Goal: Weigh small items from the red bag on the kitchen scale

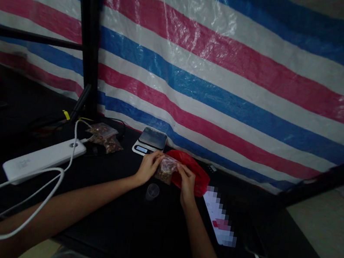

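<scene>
Between my two hands is a small clear zip bag [164, 174] with brownish, grainy contents in its lower part. My left hand [148, 168] pinches the bag's top left corner. The top right corner is pinched by the fingers of my right hand [187, 181]. Just below the bag, a small clear plastic cup [152, 192] stands on the black table [122, 226]. Behind my left hand sits a digital scale [150, 140] with a dark weighing plate and a small display. A red plastic bag [199, 175] lies behind and beside my right hand.
A white power bank or power strip [43, 158] with looping white cables [58, 189] lies on the left. Filled clear bags [106, 138] are near it. A phone with a lit screen [218, 216] lies right. Striped plastic sheeting [232, 86] hangs behind.
</scene>
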Demonstrator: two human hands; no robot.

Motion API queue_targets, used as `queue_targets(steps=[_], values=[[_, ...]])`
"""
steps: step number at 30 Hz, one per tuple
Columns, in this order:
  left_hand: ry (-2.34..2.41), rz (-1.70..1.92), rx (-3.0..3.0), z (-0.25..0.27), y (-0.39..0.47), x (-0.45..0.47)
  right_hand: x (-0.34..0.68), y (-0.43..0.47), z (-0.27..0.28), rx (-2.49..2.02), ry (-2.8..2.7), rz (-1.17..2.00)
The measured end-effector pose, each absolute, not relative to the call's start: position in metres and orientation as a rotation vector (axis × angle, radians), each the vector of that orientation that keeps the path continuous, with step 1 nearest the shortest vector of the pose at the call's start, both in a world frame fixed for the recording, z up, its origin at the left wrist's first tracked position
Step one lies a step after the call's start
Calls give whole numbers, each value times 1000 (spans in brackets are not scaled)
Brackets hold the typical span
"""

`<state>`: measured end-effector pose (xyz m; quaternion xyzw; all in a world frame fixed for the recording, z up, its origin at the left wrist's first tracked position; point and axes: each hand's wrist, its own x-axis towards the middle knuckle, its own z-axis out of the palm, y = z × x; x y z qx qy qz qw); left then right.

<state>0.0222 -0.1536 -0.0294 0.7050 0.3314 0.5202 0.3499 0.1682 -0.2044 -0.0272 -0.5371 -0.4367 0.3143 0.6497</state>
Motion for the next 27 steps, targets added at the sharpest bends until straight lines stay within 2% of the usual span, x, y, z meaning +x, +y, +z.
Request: queue_targets(steps=[20,27], values=[[766,1217,1968,-29,-158,25,165,-204,-23,-1239,-1110,699],[808,1215,2063,-29,-161,22,164,-203,-28,-1267,-1139,607]])
